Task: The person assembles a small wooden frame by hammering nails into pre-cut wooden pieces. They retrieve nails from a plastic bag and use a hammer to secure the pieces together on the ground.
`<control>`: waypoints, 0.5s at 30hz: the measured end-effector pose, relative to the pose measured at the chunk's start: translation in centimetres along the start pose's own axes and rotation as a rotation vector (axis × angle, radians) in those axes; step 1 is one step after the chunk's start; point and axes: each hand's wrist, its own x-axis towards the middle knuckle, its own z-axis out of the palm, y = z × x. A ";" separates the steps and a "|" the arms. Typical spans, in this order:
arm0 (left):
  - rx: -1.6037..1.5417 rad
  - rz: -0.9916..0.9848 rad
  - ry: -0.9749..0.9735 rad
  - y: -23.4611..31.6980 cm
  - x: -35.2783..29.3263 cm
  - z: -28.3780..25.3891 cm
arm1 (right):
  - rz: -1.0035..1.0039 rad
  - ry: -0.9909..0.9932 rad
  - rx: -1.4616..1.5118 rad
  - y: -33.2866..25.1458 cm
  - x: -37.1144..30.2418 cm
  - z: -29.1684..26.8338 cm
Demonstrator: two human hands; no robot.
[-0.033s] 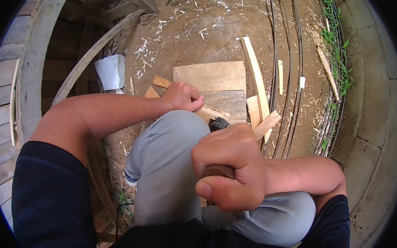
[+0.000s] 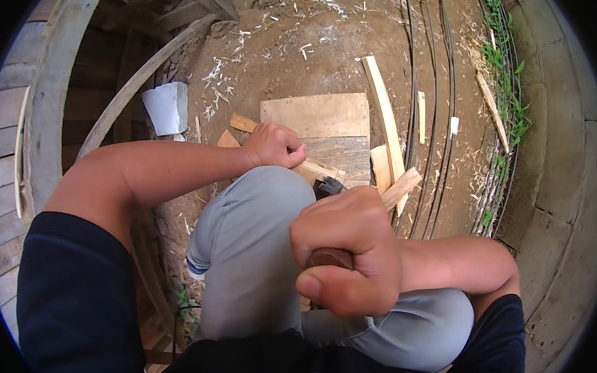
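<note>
Nothing has shifted since the frame before: both fists sit where they were and the stick has not moved. Nearest, at about five o'clock from the middle of the view, the right hand (image 2: 346,251) is clenched tight around a dark brown wooden handle (image 2: 329,258), of which only a stub shows between thumb and fingers; just past the knuckles, at one o'clock from them, a dark metal tool head (image 2: 328,186) peeks out, too hidden to say what kind it is. Under both arms lies the person's knee in grey trousers (image 2: 247,243). Further out, at eleven o'clock from the right fist, the left hand (image 2: 274,146) is curled shut on a pale strip of wood (image 2: 318,168), which slants down toward four o'clock and runs to the tool head. Beyond that hand a flat wooden board (image 2: 315,116) lies on the dirt floor (image 2: 285,59), with a long pale slat (image 2: 384,114) along its right edge and small offcuts (image 2: 243,123) at its left. At ten o'clock stands a white block (image 2: 167,107), and at twelve o'clock the ground is strewn with wood chips (image 2: 305,48). Thin curved rods (image 2: 436,112) sweep along the three o'clock side.
</note>
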 end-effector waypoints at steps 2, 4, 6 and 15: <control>-0.002 0.001 0.006 0.0 0.0 0.0 | -0.023 -0.026 0.008 0.5 -0.3 -0.4; -0.002 0.006 0.016 0.1 0.0 -0.1 | -0.044 -0.050 0.027 0.5 -0.6 -0.9; -0.002 0.005 0.015 0.1 0.0 -0.1 | -0.064 -0.074 0.058 0.4 -1.1 -1.7; 0.050 -0.018 -0.079 -0.1 0.3 -0.4 | -0.304 -0.155 0.244 0.8 -6.5 -6.7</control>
